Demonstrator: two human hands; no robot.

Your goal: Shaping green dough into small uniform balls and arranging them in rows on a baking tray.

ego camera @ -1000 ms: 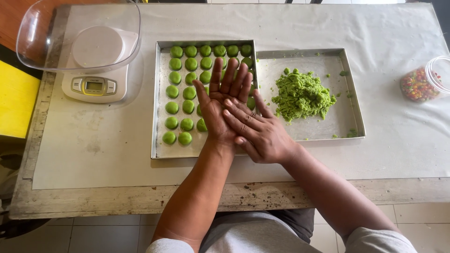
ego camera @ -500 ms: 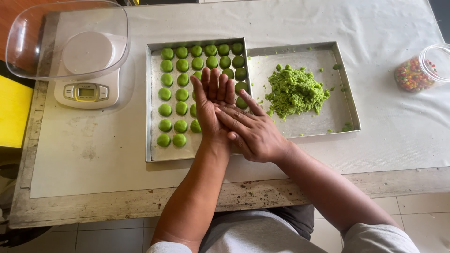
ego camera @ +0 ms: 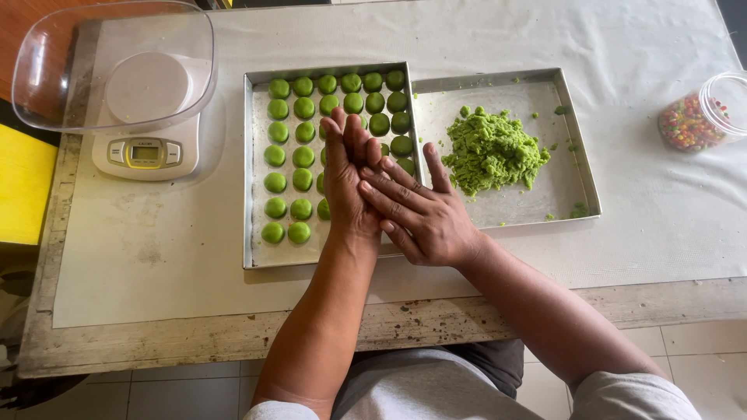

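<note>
Fingers (ego camera: 354,140) straight, I press my left hand (ego camera: 350,183) flat under my right hand (ego camera: 424,214), whatever lies between them hidden, above the table's (ego camera: 156,272) near edge, the left tray's (ego camera: 257,257) right side of balls (ego camera: 292,152), beside the dough (ego camera: 494,152).

Single head-worn camera, looking steeply down over table (ego camera: 156,257) from near edge, close range; person's forearms enter from bottom of frame.

Kitchen scale (ego camera: 145,152) under clear bowl (ego camera: 113,66); sprinkles jar (ego camera: 700,117) far right.
</note>
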